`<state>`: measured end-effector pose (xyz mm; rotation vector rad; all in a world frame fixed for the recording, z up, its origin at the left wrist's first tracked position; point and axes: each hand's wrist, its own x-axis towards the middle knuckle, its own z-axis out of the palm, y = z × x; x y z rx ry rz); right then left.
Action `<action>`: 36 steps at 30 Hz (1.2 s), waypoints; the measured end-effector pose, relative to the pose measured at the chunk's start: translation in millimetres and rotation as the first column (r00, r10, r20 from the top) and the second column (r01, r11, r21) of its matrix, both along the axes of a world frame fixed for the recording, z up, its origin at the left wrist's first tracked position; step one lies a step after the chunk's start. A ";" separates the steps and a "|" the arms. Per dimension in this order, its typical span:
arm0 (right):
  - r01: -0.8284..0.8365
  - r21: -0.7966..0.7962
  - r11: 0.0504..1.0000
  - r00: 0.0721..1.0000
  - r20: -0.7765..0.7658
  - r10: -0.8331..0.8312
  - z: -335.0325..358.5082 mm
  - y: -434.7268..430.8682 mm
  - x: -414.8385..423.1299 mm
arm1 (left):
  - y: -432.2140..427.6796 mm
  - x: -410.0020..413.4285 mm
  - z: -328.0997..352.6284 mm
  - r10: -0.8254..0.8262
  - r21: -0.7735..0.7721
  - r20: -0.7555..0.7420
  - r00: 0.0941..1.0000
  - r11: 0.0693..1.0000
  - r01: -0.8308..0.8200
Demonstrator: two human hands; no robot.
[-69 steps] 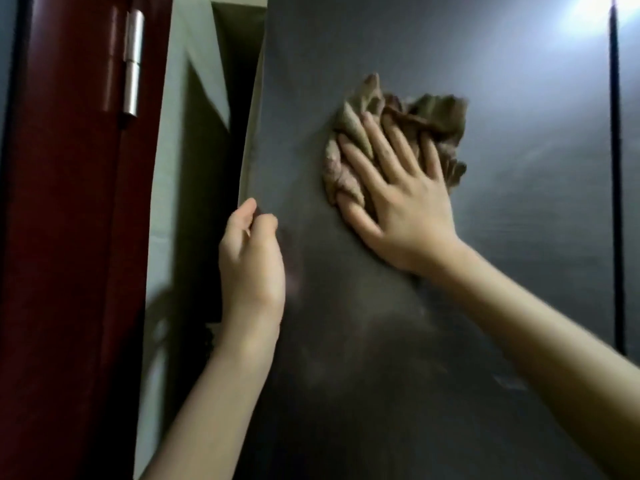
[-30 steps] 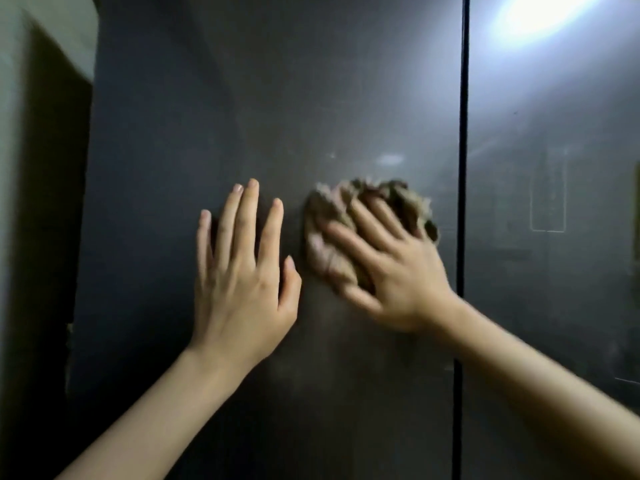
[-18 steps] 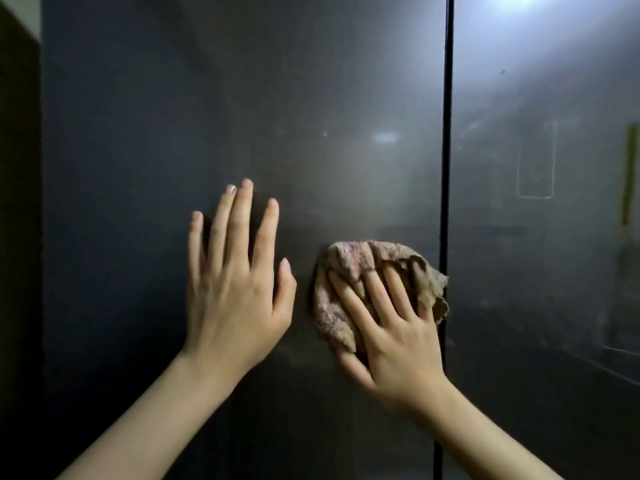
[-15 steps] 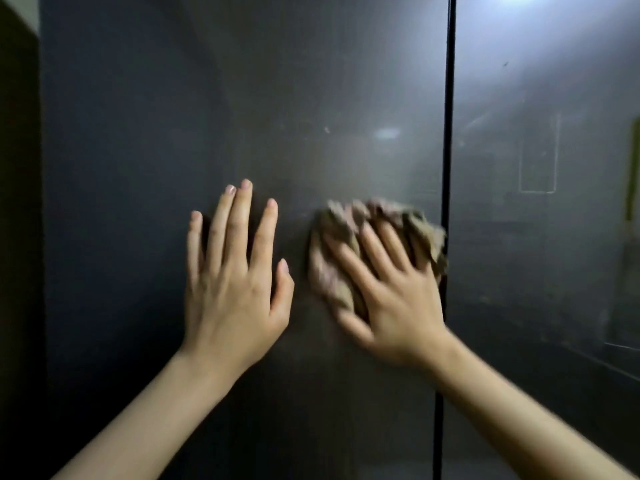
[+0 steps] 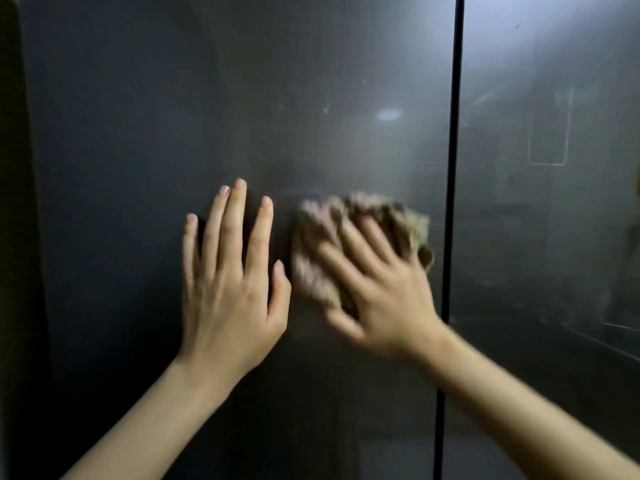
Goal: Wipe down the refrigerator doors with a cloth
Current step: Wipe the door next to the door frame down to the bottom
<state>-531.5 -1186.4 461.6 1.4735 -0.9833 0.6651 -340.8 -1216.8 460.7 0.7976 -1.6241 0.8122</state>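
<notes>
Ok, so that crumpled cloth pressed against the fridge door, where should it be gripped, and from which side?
Probably by the bunched folds at the top edge of the cloth, coming from above and in front. The right hand pins its middle flat to the left door, so only the raised folds poking out beyond it, top and left, offer something to pinch.
</notes>
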 end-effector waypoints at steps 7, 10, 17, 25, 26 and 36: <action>0.107 -0.071 0.992 0.963 0.256 -0.085 10.9 -4.8 14.4 | -4.3 -5.7 -6.4 -0.009 -0.006 -0.005 1.000 1.000 0.009; 0.078 0.047 0.996 0.988 0.133 -0.084 -74.9 -1.1 16.4 | -4.6 -0.3 -14.5 -0.004 -0.022 0.011 1.000 1.000 0.005; -0.010 -0.022 1.000 0.997 0.077 0.012 15.1 -12.8 39.0 | -8.4 23.4 -16.3 0.036 0.006 -0.024 0.999 0.999 -0.036; -0.014 0.080 0.997 1.000 0.002 0.014 -66.6 -16.8 70.9 | -17.3 59.4 -36.2 0.081 0.016 -0.087 0.993 0.997 -0.080; -0.024 0.106 0.994 0.998 -0.048 0.029 -69.4 -16.0 68.9 | -18.4 64.1 -38.7 0.092 0.016 -0.094 0.991 0.996 -0.091; 0.050 -0.013 0.999 0.997 0.067 -0.049 21.2 -37.4 121.6 | -29.7 94.5 -47.8 0.159 0.083 -0.199 0.967 0.986 -0.145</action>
